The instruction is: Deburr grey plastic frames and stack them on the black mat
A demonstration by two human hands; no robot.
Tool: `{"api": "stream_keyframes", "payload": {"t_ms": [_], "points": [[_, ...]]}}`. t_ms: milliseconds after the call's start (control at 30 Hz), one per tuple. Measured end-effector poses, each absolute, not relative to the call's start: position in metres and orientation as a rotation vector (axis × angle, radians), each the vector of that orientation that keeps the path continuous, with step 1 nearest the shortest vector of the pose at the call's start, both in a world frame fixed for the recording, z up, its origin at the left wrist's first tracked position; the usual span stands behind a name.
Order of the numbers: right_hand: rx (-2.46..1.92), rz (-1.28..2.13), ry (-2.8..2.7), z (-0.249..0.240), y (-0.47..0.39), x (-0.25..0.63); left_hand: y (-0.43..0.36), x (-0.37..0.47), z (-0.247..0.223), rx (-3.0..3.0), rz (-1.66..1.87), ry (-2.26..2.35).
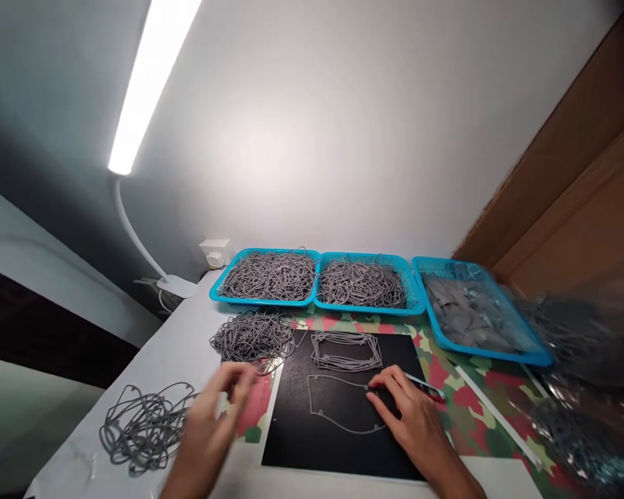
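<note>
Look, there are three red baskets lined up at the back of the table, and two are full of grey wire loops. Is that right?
Not quite. The head view shows the three baskets are bright blue, not red. They do sit in a row at the back of the table, and two hold grey wire loops.

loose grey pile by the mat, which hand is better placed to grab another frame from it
Left. The left hand hovers just below the loose grey pile, while the right hand presses a single frame on the black mat.
</note>
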State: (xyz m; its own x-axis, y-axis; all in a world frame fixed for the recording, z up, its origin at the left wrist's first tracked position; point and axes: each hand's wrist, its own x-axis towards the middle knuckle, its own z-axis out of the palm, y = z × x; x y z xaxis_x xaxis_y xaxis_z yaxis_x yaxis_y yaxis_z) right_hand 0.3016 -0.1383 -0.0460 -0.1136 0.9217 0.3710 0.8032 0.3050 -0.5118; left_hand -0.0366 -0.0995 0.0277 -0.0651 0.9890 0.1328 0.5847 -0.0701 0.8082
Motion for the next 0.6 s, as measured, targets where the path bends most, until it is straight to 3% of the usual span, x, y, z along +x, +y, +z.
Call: {"api": "stream_keyframes", "payload": {"t_ms": [167,600], "points": [[-1.454,0.264,-1.931,-0.049,-0.136,0.301,-0.076,0.002,-0.009,2.058,0.592,1.436],[-1.414,0.18,-1.981,-0.075,-0.131,0.315,-0.085,0.023,-0.052,2.069,0.701,1.412]]}}
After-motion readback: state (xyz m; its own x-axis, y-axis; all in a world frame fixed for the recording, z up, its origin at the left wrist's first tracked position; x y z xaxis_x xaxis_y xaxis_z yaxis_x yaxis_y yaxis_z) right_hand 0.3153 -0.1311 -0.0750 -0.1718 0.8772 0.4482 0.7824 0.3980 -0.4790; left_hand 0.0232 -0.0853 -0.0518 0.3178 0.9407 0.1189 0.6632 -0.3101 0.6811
